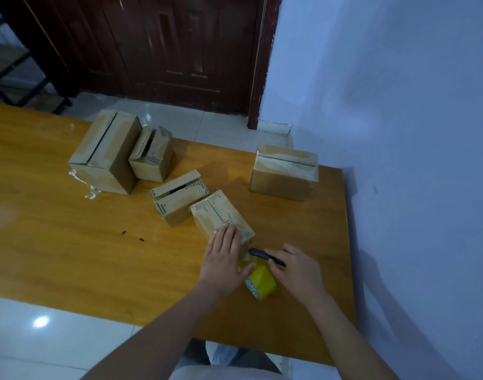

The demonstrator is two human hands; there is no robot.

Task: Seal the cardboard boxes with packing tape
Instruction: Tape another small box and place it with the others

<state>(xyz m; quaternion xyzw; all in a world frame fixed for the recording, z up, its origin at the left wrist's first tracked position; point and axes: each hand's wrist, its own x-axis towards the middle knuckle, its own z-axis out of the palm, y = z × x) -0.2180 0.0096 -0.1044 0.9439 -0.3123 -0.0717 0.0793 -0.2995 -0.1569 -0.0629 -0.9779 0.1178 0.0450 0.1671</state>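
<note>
A small cardboard box (217, 212) lies near the table's front right, its flaps closed. My left hand (224, 260) rests flat on the box's near end, fingers straight, thumb touching a yellow roll of packing tape (262, 279) just below the box. My right hand (296, 270) grips a black cutter (258, 253) whose tip points at the box's near edge above the roll. Further boxes stand around: a small one (178, 197) beside it, a taped one (284, 172) at the right.
A large box (106, 152) and a small open-slit box (152, 154) stand at the back left of the wooden table (70, 229). White scraps (91, 194) lie by the large box. A blue wall runs along the table's right edge; a dark door is behind.
</note>
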